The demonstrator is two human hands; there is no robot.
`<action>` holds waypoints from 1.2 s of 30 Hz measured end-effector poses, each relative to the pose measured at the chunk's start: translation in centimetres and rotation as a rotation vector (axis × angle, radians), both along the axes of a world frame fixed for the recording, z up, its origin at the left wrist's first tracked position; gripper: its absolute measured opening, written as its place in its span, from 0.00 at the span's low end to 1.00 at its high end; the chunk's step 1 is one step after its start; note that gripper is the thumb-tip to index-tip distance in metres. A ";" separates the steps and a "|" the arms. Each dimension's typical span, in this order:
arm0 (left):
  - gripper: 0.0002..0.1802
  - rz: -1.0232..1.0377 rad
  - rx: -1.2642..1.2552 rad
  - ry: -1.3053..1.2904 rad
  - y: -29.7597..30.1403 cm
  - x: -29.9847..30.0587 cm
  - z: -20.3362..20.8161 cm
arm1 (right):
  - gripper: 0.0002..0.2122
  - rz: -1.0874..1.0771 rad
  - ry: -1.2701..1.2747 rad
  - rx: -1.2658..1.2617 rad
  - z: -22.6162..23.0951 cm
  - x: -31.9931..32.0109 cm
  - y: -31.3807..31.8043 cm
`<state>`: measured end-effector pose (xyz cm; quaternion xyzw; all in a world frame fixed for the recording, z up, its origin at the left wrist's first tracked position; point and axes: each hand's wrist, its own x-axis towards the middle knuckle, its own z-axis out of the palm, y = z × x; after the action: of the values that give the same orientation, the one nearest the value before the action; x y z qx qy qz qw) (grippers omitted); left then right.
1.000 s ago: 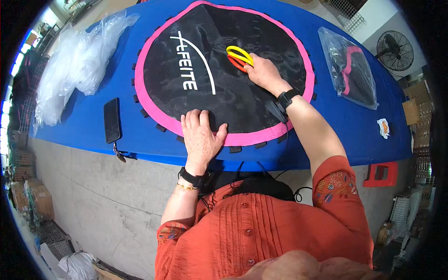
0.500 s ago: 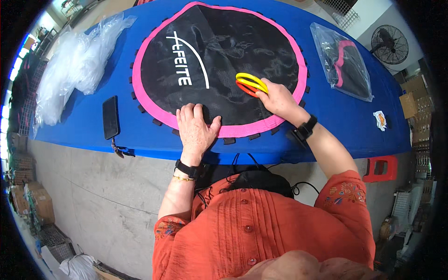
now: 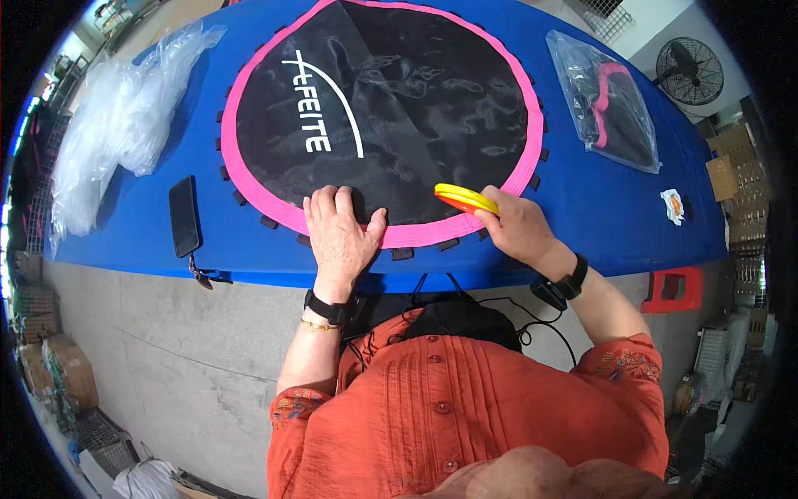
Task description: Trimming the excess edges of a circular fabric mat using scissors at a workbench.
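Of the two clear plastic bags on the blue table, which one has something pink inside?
The clear bag at the table's right end, beyond the right hand; the plastic heap on the left looks only whitish.

Left hand [image 3: 339,234] flat, palm down, fingers spread. Right hand [image 3: 517,226] fisted in a grip; both forearms extended forward.

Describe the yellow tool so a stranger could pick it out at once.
Start at the blue table and find the round black mat with the pink rim lying on it. At the mat's near edge, the right hand grips a yellow tool with a red underside. It is the only yellow thing on the table, and the left hand, flat on the mat, holds nothing.
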<state>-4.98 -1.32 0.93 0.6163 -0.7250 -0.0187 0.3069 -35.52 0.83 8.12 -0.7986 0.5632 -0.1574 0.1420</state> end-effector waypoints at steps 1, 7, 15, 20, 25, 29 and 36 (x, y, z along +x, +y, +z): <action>0.35 0.002 0.029 0.000 0.0 0.0 0.2 | 0.07 -0.014 0.003 0.013 0.0 0.1 -0.4; 0.35 -0.001 0.002 0.003 0.1 -0.1 -0.1 | 0.09 0.007 -0.007 -0.053 -1.1 0.9 -5.2; 0.36 -0.008 0.020 0.020 0.0 -0.1 0.1 | 0.10 -0.036 0.010 -0.056 -1.5 2.6 -11.9; 0.37 -0.013 0.025 0.007 0.1 0.0 0.0 | 0.11 -0.113 0.054 -0.034 -1.2 4.0 -15.2; 0.37 -0.008 0.035 0.002 0.1 -0.1 0.1 | 0.13 -0.133 0.072 -0.047 -1.8 4.8 -18.5; 0.37 -0.007 0.028 0.016 0.2 0.0 0.3 | 0.14 -0.162 0.088 -0.040 -1.5 6.0 -20.7; 0.38 -0.011 0.046 0.009 0.2 -0.1 0.5 | 0.13 -0.163 0.153 -0.081 -1.3 7.5 -24.2</action>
<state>-5.08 -1.11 1.41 0.6192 -0.7262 -0.0397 0.2960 -27.98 -23.41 6.84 -0.7650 0.6286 -0.1295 0.0528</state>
